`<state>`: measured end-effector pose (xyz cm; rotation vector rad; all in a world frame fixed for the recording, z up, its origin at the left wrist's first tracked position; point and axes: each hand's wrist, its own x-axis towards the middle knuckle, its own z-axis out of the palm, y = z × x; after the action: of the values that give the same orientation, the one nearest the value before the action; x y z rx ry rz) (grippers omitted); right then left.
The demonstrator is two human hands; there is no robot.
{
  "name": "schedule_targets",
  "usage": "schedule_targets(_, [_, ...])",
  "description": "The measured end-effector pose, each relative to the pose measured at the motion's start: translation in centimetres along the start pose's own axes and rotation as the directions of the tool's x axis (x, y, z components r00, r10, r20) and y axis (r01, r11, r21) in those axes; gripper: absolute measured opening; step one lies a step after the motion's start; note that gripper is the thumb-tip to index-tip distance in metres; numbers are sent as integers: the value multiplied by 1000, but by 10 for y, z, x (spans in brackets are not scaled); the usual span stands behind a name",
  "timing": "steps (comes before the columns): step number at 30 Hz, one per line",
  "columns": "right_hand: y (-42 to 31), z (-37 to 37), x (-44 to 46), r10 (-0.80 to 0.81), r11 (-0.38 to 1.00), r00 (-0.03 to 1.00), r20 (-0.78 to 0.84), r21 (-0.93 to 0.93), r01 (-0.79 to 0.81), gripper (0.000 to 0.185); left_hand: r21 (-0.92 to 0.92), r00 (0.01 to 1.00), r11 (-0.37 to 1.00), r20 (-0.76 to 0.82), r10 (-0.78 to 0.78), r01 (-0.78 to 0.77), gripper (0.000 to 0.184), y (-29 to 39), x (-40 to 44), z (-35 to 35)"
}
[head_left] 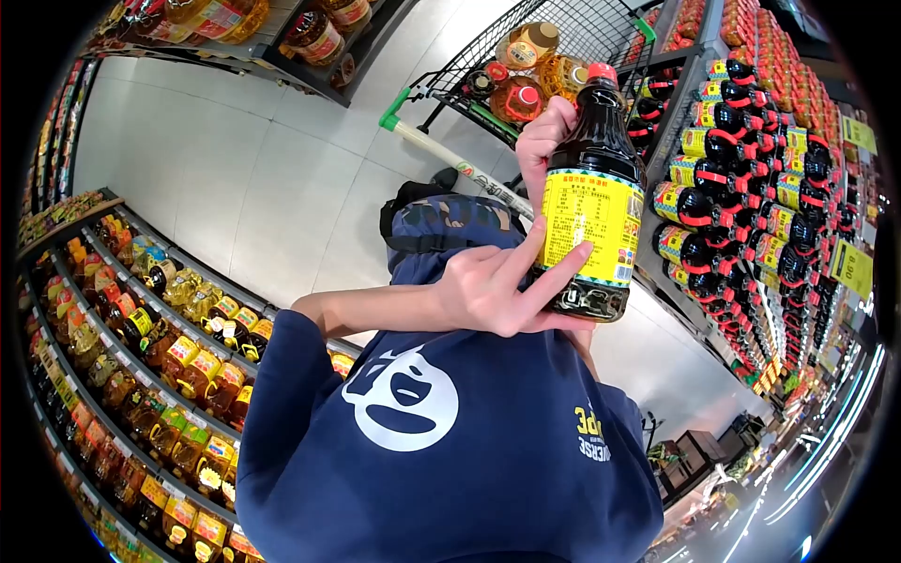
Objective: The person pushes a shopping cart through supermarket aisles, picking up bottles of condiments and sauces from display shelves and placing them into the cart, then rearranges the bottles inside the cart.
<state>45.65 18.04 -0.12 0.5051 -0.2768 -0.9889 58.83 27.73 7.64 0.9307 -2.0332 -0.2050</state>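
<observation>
A large soy sauce bottle (593,220), with dark liquid, a red cap and a yellow label covered in small print, is held upright in front of my chest. My right hand (546,141) is closed at its upper side, by the neck, partly hidden behind the bottle. Lower down, my left hand (502,286) supports the base. Two of its fingers lie across the label, and others reach under the bottom edge.
Ahead stands a shopping cart (441,145) with several bottles inside. Rows of similar dark bottles (699,174) fill the right shelf, with yellow price tags (852,267). Oil bottles (192,371) line the left shelves, and another display (314,42) stands at the top. Pale floor tiles (216,150) lie between.
</observation>
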Motion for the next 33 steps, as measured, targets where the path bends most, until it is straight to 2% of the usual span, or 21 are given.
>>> schedule_targets(3, [-8,6,-15,-228,930,970,-82,-314,192,23,-128,999,991,44,-20,26,69,-6,-3,3])
schedule_targets(5, [-14,16,-26,-431,762,893,-131,-583,282,25,-229,994,970,90,-66,85,72,-9,-5,2])
schedule_targets(7, [-19,29,-39,-629,523,762,-152,-808,271,29,-335,985,931,141,-99,142,74,-16,-7,3])
schedule_targets(8, [-20,37,-46,-693,420,707,-141,-876,237,31,-415,984,893,116,-138,174,77,-19,-14,9])
schedule_targets(10, [-19,49,-57,-792,257,599,-116,-954,154,36,-562,938,752,230,-259,345,88,-23,-25,12])
schedule_targets(11, [-14,53,-60,-825,203,556,-103,-972,121,39,-601,896,664,310,-319,445,92,-24,-26,12])
schedule_targets(12, [-15,56,-61,-848,170,521,-95,-980,99,42,-610,777,481,490,-394,629,97,-27,-30,13])
schedule_targets(13, [-9,57,-61,-868,140,489,-83,-987,82,45,-676,734,315,519,-438,666,95,-31,-39,24])
schedule_targets(15, [5,57,-55,-890,108,455,-32,-984,141,43,-686,712,264,524,-468,678,94,-34,-47,29])
schedule_targets(17, [6,60,-54,-885,140,462,-50,-977,162,39,-647,681,253,585,-441,720,92,-41,-53,31])
schedule_targets(18, [4,59,-54,-898,131,437,-52,-980,152,36,-652,648,163,628,-431,740,90,-45,-57,35])
schedule_targets(19, [0,60,-56,-910,124,411,-55,-982,143,33,-626,600,102,669,-437,773,80,-48,-61,38])
schedule_targets(21, [-1,63,-61,-902,71,431,-34,-995,70,25,-581,548,53,728,-411,812,66,-54,-72,42])
schedule_targets(22, [-1,64,-63,-905,21,426,-2,-999,40,24,-608,517,-93,737,-435,789,58,-50,-70,40])
schedule_targets(23, [-1,64,-64,-905,-33,424,33,-999,8,24,-579,469,-180,776,-422,795,59,-53,-74,43])
schedule_targets(25, [5,66,-67,-893,-78,445,66,-997,-9,19,-577,460,-256,795,-396,776,62,-57,-78,43])
schedule_targets(27, [13,74,-71,-887,-74,456,69,-997,7,11,-575,480,-275,807,-344,770,71,-64,-81,44])
schedule_targets(29, [24,81,-70,-894,-63,443,72,-997,34,7,-555,490,-426,831,-262,714,75,-67,-84,44])
schedule_targets(30, [27,85,-72,-897,-43,439,55,-998,37,6,-497,473,-475,863,-178,726,81,-71,-81,42])
schedule_targets(33, [38,91,-81,-894,-81,441,75,-997,4,7,-400,434,-525,898,-64,751,93,-77,-71,35])
